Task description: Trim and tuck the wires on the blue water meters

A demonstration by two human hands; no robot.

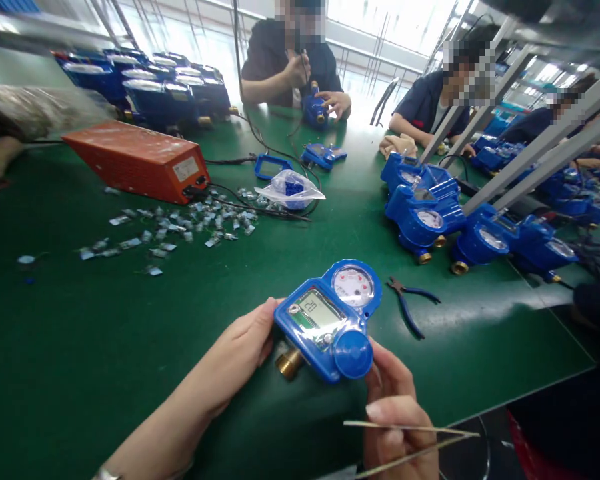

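Observation:
A blue water meter (313,320) with a lit display, a round dial and a brass fitting is held over the green table. My left hand (245,340) grips its left side, with the fingers partly hidden beneath it. At the lower right, my right hand (400,413) touches the meter's round blue cap with its fingertips and also holds metal tweezers (430,430) between thumb and fingers. Blue-handled pliers (407,303) lie to the right of the meter.
Small parts (180,223) are scattered before an orange box (140,160) with cables. More blue meters stand at the back left and along the right (425,207). A person (295,67) handles another meter across the green table (130,333); others sit farther right.

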